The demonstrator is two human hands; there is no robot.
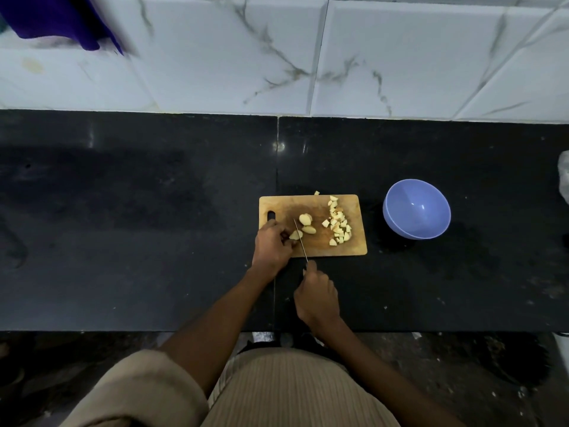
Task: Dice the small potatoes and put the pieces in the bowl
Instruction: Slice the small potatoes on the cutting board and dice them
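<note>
A wooden cutting board (357,248) lies on the black counter. My left hand (271,245) holds a potato piece (295,234) at the board's left side. My right hand (317,292) grips a knife (300,238) by the handle, its thin blade running up beside that piece. Two larger potato chunks (306,223) lie just right of the blade. Several diced potato pieces (338,223) are heaped on the board's right half, and one dice (316,193) lies off the board's far edge. The empty blue bowl (416,209) stands to the right of the board.
The black counter (138,226) stretches left and right, with a marble-tiled wall (277,57) behind it. A purple cloth (58,20) hangs at the upper left. A clear plastic bag (565,177) shows at the right edge.
</note>
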